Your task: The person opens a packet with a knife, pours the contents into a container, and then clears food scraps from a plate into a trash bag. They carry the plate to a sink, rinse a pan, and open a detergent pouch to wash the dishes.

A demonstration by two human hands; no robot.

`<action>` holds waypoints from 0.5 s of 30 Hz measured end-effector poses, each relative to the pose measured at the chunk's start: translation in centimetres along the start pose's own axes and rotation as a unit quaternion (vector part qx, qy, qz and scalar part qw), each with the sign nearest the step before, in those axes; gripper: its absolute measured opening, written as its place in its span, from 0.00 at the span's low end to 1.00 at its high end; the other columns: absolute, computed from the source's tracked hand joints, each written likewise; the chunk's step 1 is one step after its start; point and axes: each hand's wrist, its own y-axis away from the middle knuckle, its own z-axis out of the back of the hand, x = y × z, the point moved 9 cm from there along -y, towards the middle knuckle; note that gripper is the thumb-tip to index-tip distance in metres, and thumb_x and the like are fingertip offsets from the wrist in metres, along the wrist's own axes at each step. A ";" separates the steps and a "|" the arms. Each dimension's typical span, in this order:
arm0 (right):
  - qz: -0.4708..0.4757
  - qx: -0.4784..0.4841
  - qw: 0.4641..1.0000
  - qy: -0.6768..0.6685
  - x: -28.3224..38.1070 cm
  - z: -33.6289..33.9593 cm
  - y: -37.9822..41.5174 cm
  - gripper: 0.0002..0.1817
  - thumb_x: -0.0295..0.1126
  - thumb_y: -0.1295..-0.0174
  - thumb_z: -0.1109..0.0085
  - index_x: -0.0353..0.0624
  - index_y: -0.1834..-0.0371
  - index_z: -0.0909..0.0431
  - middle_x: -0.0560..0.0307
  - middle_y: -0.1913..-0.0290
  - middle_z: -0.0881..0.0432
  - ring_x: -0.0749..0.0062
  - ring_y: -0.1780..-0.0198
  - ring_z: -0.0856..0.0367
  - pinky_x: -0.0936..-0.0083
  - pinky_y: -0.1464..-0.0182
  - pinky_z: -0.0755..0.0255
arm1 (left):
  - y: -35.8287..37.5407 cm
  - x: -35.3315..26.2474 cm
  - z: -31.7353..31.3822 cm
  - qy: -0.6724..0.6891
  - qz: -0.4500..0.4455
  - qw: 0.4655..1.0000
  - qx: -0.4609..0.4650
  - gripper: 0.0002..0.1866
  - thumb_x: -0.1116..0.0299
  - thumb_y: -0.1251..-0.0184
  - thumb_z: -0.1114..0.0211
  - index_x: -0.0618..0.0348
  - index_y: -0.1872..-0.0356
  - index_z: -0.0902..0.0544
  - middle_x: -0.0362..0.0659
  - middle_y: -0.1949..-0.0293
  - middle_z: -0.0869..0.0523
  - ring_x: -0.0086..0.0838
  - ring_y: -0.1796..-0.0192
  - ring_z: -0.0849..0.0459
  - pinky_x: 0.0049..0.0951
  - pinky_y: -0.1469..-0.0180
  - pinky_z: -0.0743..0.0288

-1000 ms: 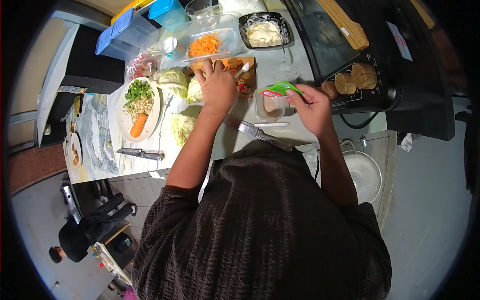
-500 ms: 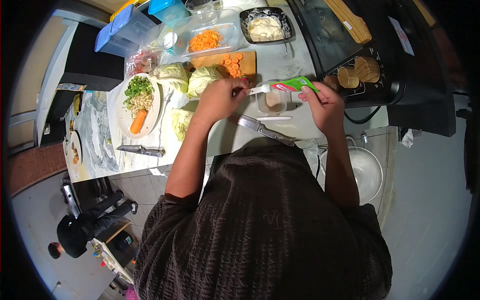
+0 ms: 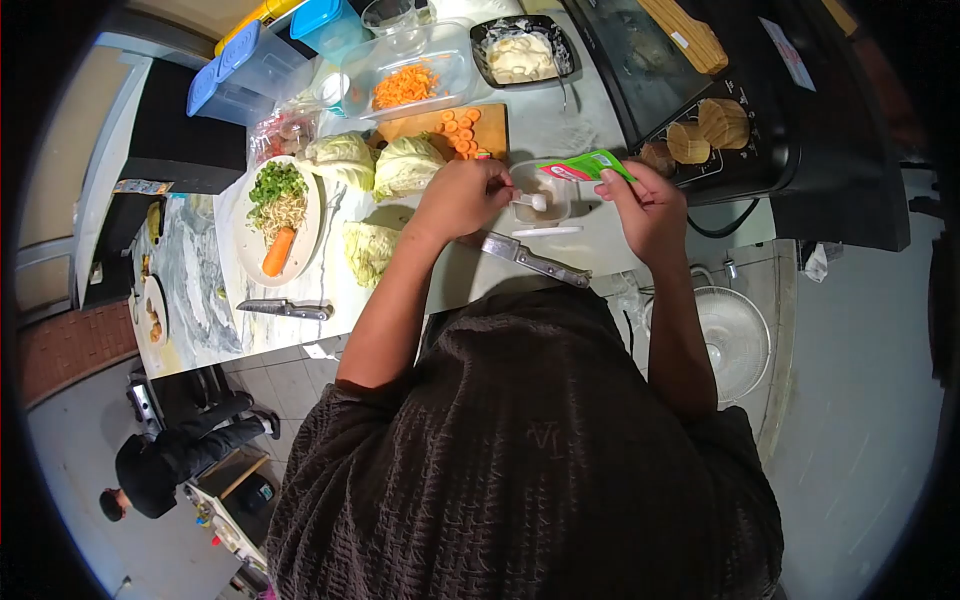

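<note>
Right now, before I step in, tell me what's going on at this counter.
The person's left hand holds a small white spoon at a clear tub; whether it dips inside is hard to tell. The right hand holds a green packet close by. Shredded carrot sits in a larger clear box, carrot slices lie on a wooden board, and cabbage pieces lie nearby.

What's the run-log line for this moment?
Left hand: holds white spoon, over or in clear container | Right hand: holds green packet, near container | Nearby: knife, cutting board, carrot slices
</note>
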 end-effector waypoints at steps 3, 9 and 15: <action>-0.010 -0.014 1.000 -0.013 -0.2 -0.1 0.1 0.09 0.23 0.35 0.44 0.29 0.55 0.22 0.55 0.67 0.15 0.81 0.65 0.18 0.85 0.61 0.26 | -0.3 -0.2 -0.1 0.000 -0.021 1.000 -0.013 0.09 0.65 0.42 0.32 0.61 0.68 0.17 0.48 0.78 0.18 0.34 0.77 0.21 0.32 0.70 0.29; -0.019 -0.014 1.000 -0.019 -0.6 -0.1 -0.1 0.09 0.23 0.35 0.44 0.29 0.56 0.22 0.56 0.67 0.15 0.81 0.64 0.17 0.86 0.61 0.27 | -0.7 -0.9 -0.1 -0.027 -0.035 0.999 -0.032 0.10 0.65 0.40 0.33 0.62 0.66 0.18 0.48 0.78 0.19 0.35 0.76 0.20 0.32 0.71 0.29; -0.011 -0.028 1.000 -0.010 -0.6 0.3 -0.2 0.09 0.26 0.36 0.42 0.32 0.57 0.20 0.56 0.68 0.14 0.83 0.65 0.17 0.87 0.63 0.27 | 0.2 1.3 1.5 0.068 0.021 0.995 -0.073 0.12 0.62 0.35 0.36 0.62 0.66 0.19 0.45 0.78 0.18 0.27 0.78 0.24 0.30 0.71 0.30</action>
